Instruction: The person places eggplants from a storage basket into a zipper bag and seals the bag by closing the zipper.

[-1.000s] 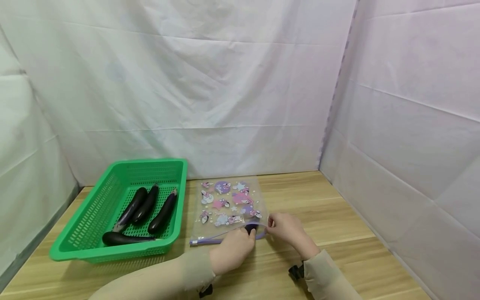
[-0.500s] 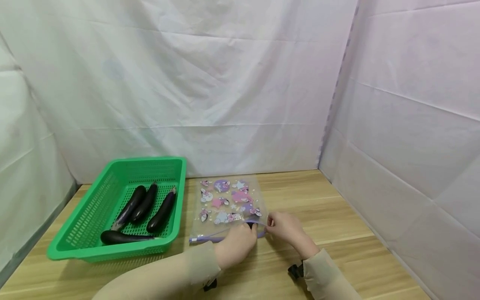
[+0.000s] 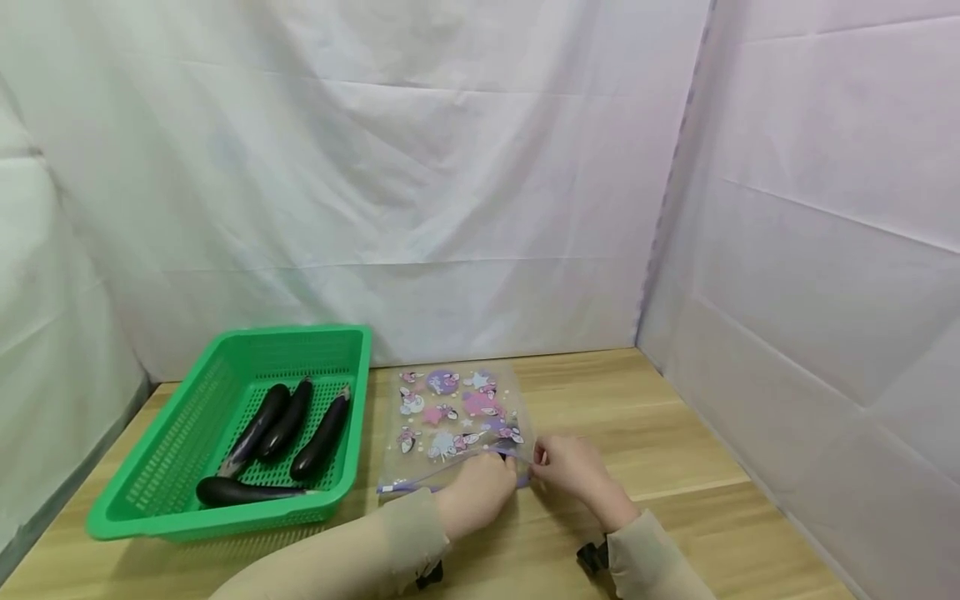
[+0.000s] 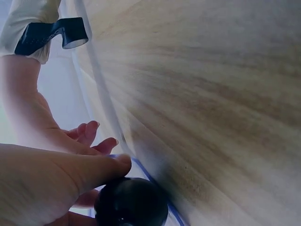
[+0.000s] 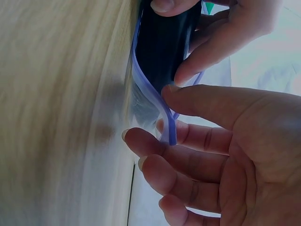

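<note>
Left hand (image 3: 478,492): grasping one eggplant (image 4: 131,202), thumb on top, fingers beneath; rounded end towards the wrist, far end ahead of the fingertips at the mouth of the bag (image 3: 461,421). Right hand (image 3: 572,468): thumb and finger pinching the bag's purple edge (image 5: 146,84), remaining fingers loosely bent, just beside the eggplant. Bag: printed, clear, flat on the table (image 3: 637,400), directly ahead of both hands. Step in hand, by judgement: feeding the eggplant into the bag; next move calls for a forward push from the left hand while the right keeps the edge lifted clear. Basket (image 3: 363,400): green, left of the left hand, well apart; contents, four further eggplants (image 3: 326,437), touched by neither hand.
</note>
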`<control>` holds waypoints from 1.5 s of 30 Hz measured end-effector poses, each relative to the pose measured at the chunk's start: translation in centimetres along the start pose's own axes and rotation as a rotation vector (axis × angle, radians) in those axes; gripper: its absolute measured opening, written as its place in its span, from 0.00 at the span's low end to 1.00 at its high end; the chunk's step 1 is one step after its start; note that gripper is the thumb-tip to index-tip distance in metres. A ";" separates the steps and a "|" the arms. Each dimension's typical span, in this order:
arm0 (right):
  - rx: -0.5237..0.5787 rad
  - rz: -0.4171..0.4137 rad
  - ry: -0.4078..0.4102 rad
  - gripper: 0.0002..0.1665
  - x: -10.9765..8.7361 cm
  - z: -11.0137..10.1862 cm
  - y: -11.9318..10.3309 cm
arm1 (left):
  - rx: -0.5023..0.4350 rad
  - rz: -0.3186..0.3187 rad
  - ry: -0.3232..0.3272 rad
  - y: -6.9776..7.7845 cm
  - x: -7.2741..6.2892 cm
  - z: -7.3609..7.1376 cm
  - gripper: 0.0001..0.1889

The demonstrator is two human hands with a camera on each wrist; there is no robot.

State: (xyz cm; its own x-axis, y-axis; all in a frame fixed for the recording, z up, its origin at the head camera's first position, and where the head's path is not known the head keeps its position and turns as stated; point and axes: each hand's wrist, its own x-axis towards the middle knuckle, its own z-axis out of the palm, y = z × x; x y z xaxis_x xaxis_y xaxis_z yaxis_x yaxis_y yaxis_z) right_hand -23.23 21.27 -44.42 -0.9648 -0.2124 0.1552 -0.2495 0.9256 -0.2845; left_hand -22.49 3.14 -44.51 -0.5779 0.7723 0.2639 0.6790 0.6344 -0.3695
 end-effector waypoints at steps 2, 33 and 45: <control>0.000 0.002 -0.005 0.11 0.0 0.0 0.0 | -0.053 -0.016 -0.018 -0.3 0.0 0.1 0.17; 0.023 0.015 0.000 0.14 -1.1 0.2 0.1 | -0.374 0.016 -0.079 -1.0 -5.3 -1.9 0.30; 0.048 0.017 -0.005 0.13 -0.8 -0.4 0.0 | -0.288 0.064 0.041 -1.0 -4.6 -1.5 0.21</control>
State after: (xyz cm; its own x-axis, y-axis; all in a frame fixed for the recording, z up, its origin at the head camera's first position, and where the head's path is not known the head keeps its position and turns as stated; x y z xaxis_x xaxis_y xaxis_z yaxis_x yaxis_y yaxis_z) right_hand -22.46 21.56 -44.21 -0.9692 -0.1987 0.1457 -0.2371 0.9130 -0.3319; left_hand -19.83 -1.02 -44.05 -0.5150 0.8081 0.2859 0.8175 0.5633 -0.1200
